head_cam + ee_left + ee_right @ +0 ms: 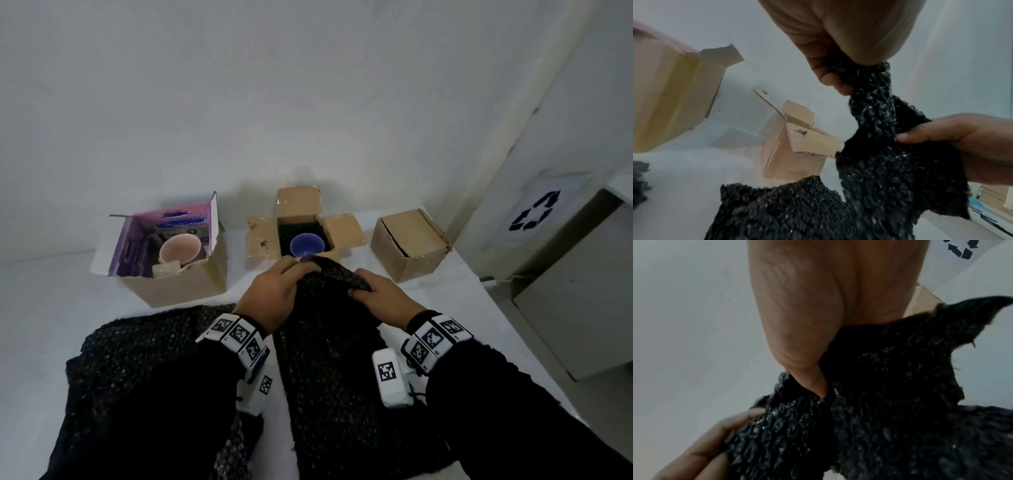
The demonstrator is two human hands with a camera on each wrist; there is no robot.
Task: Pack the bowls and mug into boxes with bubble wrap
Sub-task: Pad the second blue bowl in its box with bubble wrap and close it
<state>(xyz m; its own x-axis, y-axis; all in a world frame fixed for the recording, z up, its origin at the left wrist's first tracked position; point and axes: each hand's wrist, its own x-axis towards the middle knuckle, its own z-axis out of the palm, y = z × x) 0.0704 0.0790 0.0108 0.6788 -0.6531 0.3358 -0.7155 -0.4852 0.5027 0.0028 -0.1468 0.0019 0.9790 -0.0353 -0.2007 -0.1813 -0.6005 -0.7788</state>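
Both hands hold up a long sheet of black bubble wrap [329, 329] by its far edge, just in front of the middle box [265, 240]. My left hand [274, 291] grips the left part of that edge, and my right hand [376, 296] pinches the right part. The wrist views show the same wrap [879, 162] [890, 402] bunched between thumb and fingers. A blue bowl [307, 244] sits in the open middle box. A pink mug [180, 249] lies in the left box [171, 284] with the purple printed lining.
A third cardboard box [409, 245] stands at the right with its flaps folded in. More black bubble wrap [144, 359] lies on the white table [51, 291] at the near left. A grey bin [565, 274] with a recycling sign stands beyond the table's right edge.
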